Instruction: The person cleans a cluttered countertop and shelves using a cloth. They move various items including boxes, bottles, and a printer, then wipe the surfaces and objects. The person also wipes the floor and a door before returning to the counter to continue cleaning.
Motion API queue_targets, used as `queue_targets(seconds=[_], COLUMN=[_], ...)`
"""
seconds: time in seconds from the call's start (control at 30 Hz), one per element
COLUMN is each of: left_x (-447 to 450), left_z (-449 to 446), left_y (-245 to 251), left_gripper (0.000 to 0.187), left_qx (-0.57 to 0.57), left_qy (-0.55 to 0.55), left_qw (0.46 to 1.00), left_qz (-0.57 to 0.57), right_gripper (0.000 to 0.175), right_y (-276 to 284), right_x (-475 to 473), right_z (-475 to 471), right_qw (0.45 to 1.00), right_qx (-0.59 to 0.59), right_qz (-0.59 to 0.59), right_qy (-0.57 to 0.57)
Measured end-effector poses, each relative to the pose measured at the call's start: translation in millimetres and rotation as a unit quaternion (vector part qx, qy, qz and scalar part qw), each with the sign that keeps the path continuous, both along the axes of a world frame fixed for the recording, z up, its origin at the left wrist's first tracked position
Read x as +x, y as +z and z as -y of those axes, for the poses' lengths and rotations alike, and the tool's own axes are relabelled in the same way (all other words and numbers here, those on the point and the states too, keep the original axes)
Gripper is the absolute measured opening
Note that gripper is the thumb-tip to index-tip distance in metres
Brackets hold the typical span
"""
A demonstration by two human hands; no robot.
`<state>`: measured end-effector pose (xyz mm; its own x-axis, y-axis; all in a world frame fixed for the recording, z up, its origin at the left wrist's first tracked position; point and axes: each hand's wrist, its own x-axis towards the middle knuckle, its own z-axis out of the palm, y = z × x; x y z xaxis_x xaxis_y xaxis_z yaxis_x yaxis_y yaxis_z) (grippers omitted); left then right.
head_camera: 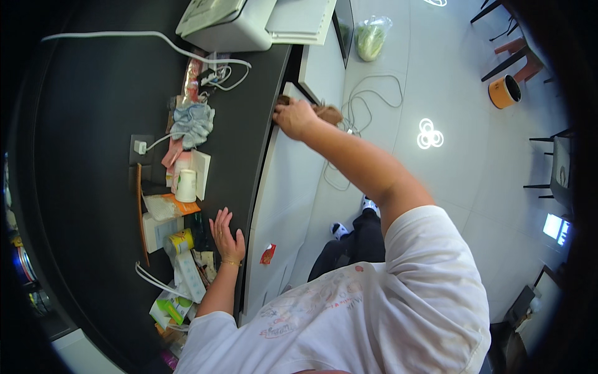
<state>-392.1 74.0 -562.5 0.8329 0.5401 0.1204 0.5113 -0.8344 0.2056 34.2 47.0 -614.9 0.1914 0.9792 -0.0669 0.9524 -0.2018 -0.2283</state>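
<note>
My right hand (295, 119) reaches out to the front edge of the black countertop (233, 121), its fingers closed on a brown cloth (329, 114). Part of that cloth shows on either side of the hand, over the top of a white cabinet front (285, 159). Dark gaps show between the white fronts and the countertop. My left hand (227, 237) is at the countertop near its front edge, fingers extended, holding nothing; whether it touches the surface is unclear.
A white printer (247, 30) stands at the countertop's far end. Along its back are a grey-blue fabric bundle (192, 124), a white cup (187, 186) and a yellow can (180, 240). A white cable (373, 91) and bagged cabbage (370, 42) lie on the floor.
</note>
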Motion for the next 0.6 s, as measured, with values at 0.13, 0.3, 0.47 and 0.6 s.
queue_targets(seconds=[0.13,0.3,0.47,0.6], left_x=[1,10,95,244], left_z=[-1,7,27,18], left_y=[0,7,24,19], left_gripper=[0.053,0.057,0.057,0.056], left_qx=[-0.003,0.015,0.048,0.037], left_qy=[0.005,0.027,-0.023,-0.083], left_qw=[1.000,0.999,0.998,0.993], left_qz=[0.000,-0.026,0.025,0.070], right_gripper=[0.030,0.029,0.036,0.044], right_y=[3,7,-5,-5], right_x=[10,79,128,139], right_z=[1,-3,-2,-11], right_qw=[0.999,0.982,0.978,0.977], right_qx=[-0.027,-0.064,-0.003,0.009], right_qz=[0.017,0.171,0.173,0.118], right_qy=[0.032,0.054,0.117,0.176])
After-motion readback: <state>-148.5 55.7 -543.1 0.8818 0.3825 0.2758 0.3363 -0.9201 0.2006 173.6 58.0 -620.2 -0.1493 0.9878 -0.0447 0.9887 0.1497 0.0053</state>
